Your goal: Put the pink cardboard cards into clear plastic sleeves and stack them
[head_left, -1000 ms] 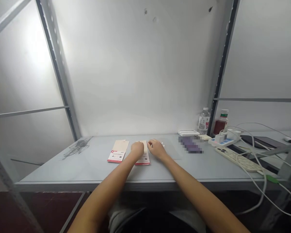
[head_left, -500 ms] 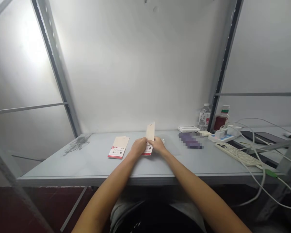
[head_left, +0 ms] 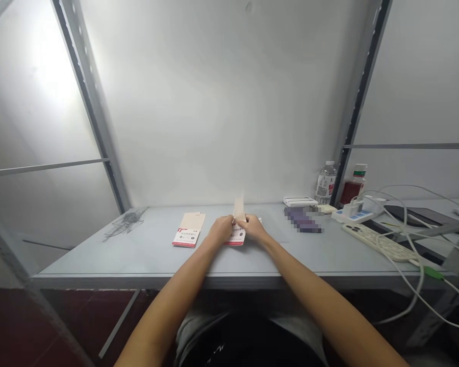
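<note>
Both hands hold a flat paper packet (head_left: 237, 237) over the middle of the table, its white front printed in dark characters with a red lower edge. A beige flap at its top stands up and looks blurred. My left hand (head_left: 221, 230) is closed on the packet's left side, and my right hand (head_left: 253, 227) grips it from the right, thumb near the flap. Fingers cover part of the packet. Left of my hands lies a similar packet (head_left: 192, 222) with a beige upper part. A small white item behind my right hand is mostly hidden.
Dark tangled threads (head_left: 127, 223) lie at the table's left. On the right are a pixelated purple item (head_left: 303, 220), a white box-like device (head_left: 299, 202), a water bottle (head_left: 326, 183), a power strip (head_left: 354, 213) with white cables and a beige keyboard (head_left: 378, 242).
The beige flap has tipped and blurred, and more of the packet's printed front shows between my hands. My right hand has shifted slightly right. The whole view has shifted a little.
</note>
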A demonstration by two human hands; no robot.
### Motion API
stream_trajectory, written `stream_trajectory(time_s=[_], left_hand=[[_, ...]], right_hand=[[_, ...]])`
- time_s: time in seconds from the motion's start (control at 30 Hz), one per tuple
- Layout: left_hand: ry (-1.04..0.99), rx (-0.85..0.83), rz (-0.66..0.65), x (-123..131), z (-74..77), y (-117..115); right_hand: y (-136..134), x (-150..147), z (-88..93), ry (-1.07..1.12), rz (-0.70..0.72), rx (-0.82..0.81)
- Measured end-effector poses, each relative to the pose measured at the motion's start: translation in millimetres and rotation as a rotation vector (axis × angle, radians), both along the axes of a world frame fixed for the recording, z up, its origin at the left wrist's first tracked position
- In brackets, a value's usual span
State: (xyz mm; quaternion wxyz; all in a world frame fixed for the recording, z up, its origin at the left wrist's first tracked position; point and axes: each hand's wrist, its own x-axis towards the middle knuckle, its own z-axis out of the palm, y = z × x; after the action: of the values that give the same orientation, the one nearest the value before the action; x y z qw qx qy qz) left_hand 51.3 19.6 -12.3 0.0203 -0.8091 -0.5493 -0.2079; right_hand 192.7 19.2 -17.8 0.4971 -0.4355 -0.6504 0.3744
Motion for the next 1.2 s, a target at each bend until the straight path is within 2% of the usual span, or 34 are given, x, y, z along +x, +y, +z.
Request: stream_trajectory(time_s=[0.27, 0.43, 0.6, 0.8, 0.9, 1.03, 1.2], left_hand=[[-0.115, 0.049, -0.028, 2.0, 3.1, -5.0], [-0.069, 0.033, 0.027, 4.6, 1.2, -3.6], [-0.11, 0.024, 0.1, 8.5, -3.1, -0.8], [-0.3, 0.017, 0.171, -1.1, -3.7, 5.6], [-0.456, 0.027, 0.177, -8.8, -2.9, 9.2], [-0.773, -0.042, 0.064, -12.8, 1.0, 10.4], [-1.1, -0.341, -0.238, -11.7, 11.8, 3.7]], right_hand=[[-0.9, 0.5, 0.1, 0.045, 0.033, 0.015], [0.1, 0.2, -0.8, 0.045, 0.032, 0.012], [-0.1, -2.2, -2.4, 0.036, 0.045, 0.024], [-3.8, -11.2, -1.6, 0.05, 0.041, 0.053], [-4.2, -10.8, 0.4, 0.074, 0.032, 0.04], [-2.0, -5.1, 1.8, 0.148, 0.031, 0.032], [3.8, 0.4, 0.0, 0.214, -0.016, 0.054]])
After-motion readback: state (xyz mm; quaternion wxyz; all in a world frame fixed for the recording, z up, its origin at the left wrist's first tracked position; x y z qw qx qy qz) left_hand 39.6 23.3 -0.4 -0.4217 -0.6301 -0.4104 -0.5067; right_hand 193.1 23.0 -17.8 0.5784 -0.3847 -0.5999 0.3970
